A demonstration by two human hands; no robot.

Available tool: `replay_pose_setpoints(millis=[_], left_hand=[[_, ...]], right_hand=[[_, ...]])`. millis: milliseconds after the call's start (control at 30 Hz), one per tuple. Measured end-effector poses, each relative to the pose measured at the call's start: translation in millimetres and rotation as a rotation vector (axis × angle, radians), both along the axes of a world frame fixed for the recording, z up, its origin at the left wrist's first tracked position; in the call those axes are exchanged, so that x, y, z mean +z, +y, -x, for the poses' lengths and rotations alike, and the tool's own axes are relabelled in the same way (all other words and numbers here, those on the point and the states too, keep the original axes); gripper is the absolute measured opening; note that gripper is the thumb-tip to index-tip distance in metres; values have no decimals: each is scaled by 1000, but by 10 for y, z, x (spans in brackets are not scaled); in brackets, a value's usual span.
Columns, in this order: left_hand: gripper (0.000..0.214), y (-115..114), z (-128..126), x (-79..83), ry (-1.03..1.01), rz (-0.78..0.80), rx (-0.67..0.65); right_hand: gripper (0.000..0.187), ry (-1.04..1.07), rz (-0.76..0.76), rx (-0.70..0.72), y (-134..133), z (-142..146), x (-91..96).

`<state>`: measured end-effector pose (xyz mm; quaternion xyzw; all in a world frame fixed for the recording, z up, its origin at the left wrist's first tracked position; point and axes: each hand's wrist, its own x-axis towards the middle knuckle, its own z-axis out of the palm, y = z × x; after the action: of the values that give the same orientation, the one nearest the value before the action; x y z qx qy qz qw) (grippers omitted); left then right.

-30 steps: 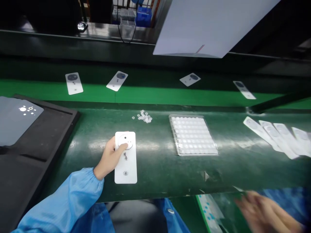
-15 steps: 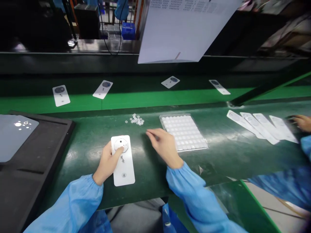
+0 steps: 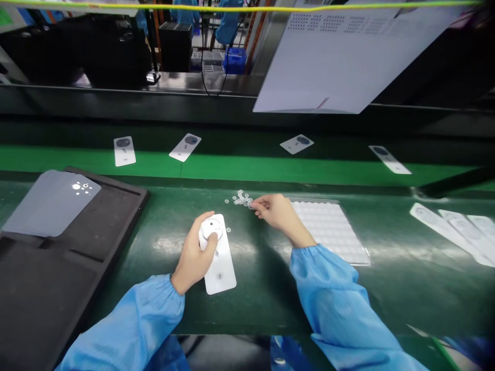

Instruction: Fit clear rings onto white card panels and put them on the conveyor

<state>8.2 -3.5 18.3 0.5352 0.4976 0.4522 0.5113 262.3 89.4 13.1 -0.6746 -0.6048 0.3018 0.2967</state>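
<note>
My left hand [image 3: 195, 255] grips a white phone back cover [image 3: 222, 263] with a round camera area at its top and dark printed marks below. The thumb lies on the lower part of that round area, and the fingers wrap the left edge. At the right side of a small pile of white rings [image 3: 240, 198], my right hand [image 3: 273, 210] has thumb and fingertips pinched together. Whether a ring is between them is too small to see. A single loose ring [image 3: 228, 230] lies just right of the cover's top.
A clear tray [image 3: 328, 226] of white round pieces stands beyond my right forearm. On the left is a black tray [image 3: 127, 226] with a grey sheet [image 3: 54, 203] on it. Several covers lie on the green strip [image 3: 232, 167] behind, and more covers [image 3: 460, 232] overlap at right.
My right hand has moved from open table to the ring pile. A loose ring now shows beside the cover. The left hand still holds the cover; the whole view has shifted.
</note>
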Motion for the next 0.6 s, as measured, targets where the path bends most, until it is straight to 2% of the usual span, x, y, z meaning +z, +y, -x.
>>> replay_pose_setpoints(millis=[167,233,333,433,500,600], left_hand=[[33,33,0,17,100,-41,-51],[29,43,-5,19,156,-47,-60],[25,39,-23,24,192,-106,-32],[25,19,-44,31,155,-207,-16],[26,9,-51,32,100,-258,-41],[16,7,-50,22,35,-301,-48]], right_hand=[[36,173,1,-32,-176,11,218],[44,300,40,26,-322,109,337],[47,563,194,165,-553,337,467],[46,712,303,213,-726,557,507],[46,756,337,214,-795,651,502],[47,773,375,213,-840,697,493]])
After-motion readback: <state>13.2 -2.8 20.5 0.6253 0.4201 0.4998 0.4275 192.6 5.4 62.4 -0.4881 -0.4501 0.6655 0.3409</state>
